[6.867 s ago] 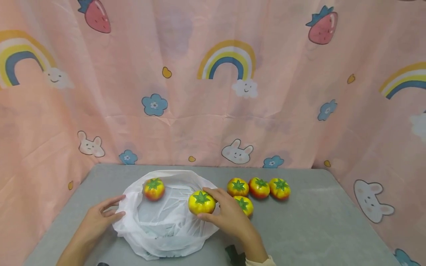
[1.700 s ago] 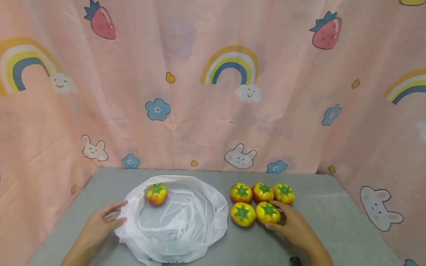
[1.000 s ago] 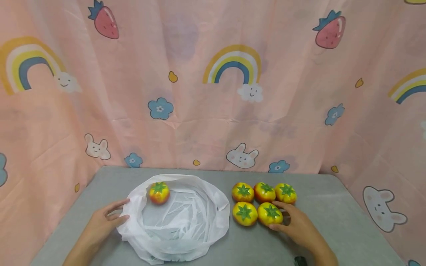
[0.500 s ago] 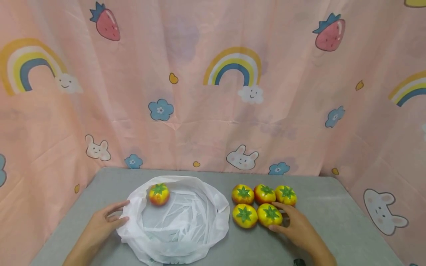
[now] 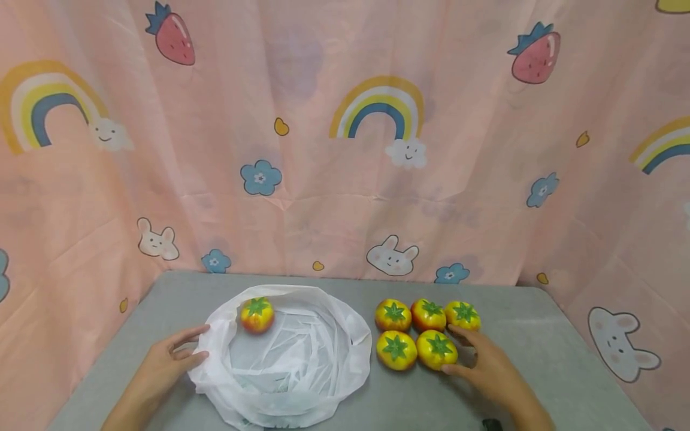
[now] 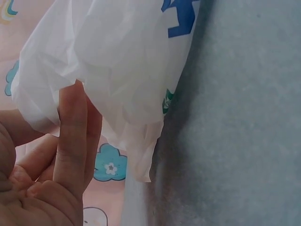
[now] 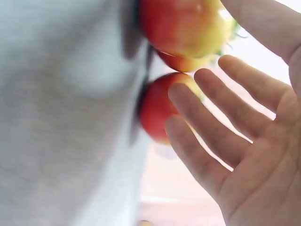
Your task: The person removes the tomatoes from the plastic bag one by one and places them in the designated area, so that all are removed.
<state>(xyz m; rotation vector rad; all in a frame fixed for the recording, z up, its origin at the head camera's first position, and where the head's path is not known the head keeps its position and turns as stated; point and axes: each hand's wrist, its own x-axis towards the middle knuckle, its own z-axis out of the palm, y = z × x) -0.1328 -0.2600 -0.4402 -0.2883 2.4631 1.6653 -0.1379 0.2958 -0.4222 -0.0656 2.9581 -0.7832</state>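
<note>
My left hand (image 5: pixel 167 359) pinches the left rim of a white plastic bag (image 5: pixel 286 407) between thumb and fingers; the left wrist view shows the bag film (image 6: pixel 113 56) caught there. One yellow-red persimmon (image 5: pixel 257 315) with a green star-shaped calyx sits inside the bag at its left. To the right of the bag, persimmons stand in two rows on the table, three behind and two in front. Beside the front right persimmon (image 5: pixel 437 351) is my right hand (image 5: pixel 487 368), holding nothing. Its fingers (image 7: pixel 202 117) look straight and spread in the right wrist view.
The grey table (image 5: pixel 539 359) extends on both sides of the bag and fruit. Behind it hangs a pink curtain (image 5: pixel 334 227) printed with rainbows, strawberries and rabbits. A small dark object (image 5: pixel 492 424) shows by my right wrist at the bottom edge.
Earlier my right hand held a persimmon over the bag; now that row's front right persimmon stands on the table, and the hand has let go and shifted slightly right. My left hand keeps its place.
</note>
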